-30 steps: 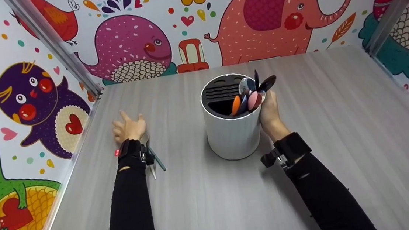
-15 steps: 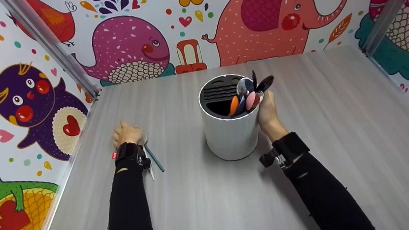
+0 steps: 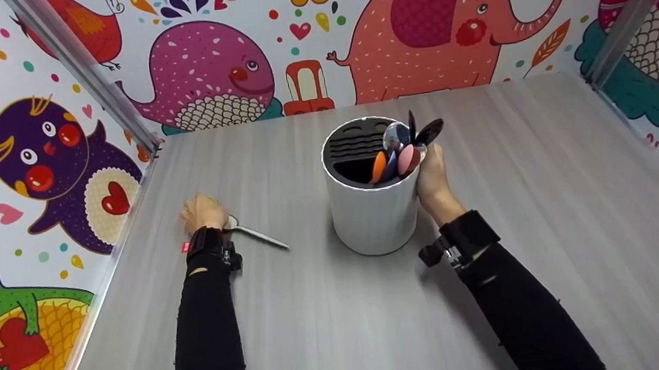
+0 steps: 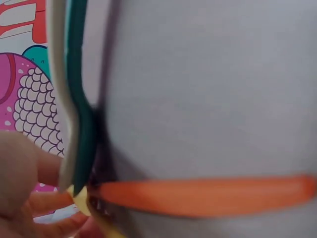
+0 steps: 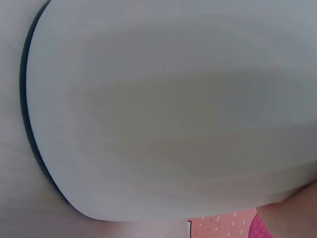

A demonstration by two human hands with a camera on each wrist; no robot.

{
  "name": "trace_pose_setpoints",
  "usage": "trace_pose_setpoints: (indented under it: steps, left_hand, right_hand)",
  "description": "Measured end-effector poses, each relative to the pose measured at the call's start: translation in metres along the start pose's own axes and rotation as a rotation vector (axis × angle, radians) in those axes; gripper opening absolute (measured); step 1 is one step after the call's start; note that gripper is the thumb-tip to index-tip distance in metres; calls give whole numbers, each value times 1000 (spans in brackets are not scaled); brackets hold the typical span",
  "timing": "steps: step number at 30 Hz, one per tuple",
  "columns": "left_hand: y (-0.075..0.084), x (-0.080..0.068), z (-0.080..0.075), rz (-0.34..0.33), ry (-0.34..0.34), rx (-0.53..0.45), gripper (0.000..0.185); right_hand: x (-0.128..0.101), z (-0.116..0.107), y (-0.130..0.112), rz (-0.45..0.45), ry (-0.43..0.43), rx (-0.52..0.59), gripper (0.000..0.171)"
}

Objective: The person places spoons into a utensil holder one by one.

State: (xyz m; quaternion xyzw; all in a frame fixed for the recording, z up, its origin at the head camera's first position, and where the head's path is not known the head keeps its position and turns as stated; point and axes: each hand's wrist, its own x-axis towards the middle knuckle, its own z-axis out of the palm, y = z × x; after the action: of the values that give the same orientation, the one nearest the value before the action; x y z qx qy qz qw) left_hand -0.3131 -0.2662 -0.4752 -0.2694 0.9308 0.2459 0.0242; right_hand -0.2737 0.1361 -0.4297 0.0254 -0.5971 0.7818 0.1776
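Grey table (image 3: 329,322): white holder (image 3: 372,214) (spoons (image 3: 401,152) inside).

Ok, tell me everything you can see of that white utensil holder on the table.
The white holder is a plain, smooth cylinder, plastic or ceramic by its look, standing upright near the middle of the grey wood-grain table. Its dark top insert has slots at the back and one open compartment, where several spoons stand bowl-up: orange, pink, dark and one shiny metal. The right hand holds its right side; the left hand is apart from it.
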Motion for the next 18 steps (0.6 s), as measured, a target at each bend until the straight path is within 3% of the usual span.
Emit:
trace_pose_setpoints:
  steps: [8, 13, 18]
  left_hand:
    - [1, -3, -2, 70, 85, -49, 29]
    - [2, -4, 0, 112, 168, -100, 29]
    - [4, -5, 2, 128, 197, -137, 30]
  right_hand:
    - [1, 0, -1, -22, -86, 38, 45]
    - [1, -1, 0, -25, -80, 39, 45]
    - [0, 0, 1, -19, -56, 52, 45]
